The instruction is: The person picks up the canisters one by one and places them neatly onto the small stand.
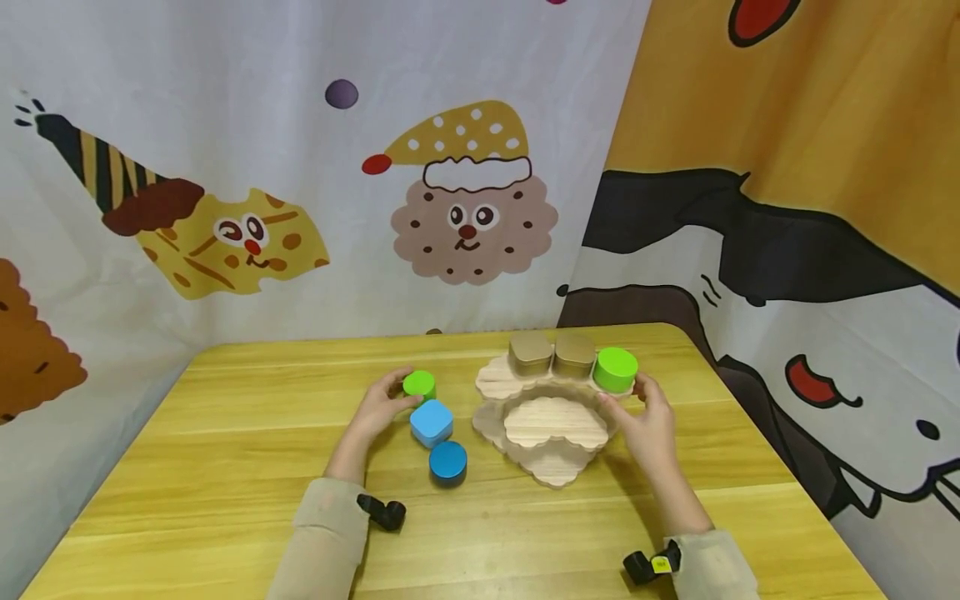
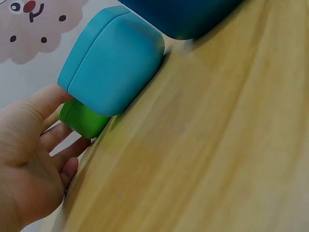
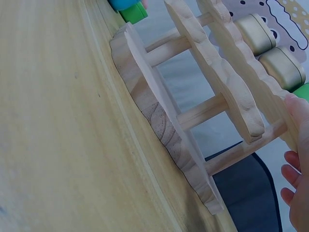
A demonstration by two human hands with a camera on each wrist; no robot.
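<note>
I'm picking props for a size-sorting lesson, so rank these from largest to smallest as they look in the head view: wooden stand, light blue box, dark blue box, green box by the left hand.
1. Wooden stand
2. Light blue box and dark blue box: too alike to rank
3. Green box, partly hidden

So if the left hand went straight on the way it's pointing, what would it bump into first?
The green tin beside the light blue tin, I think. It sits between the thumb and fingers of the left hand, so they probably touch it; depth is hard to judge.
</note>
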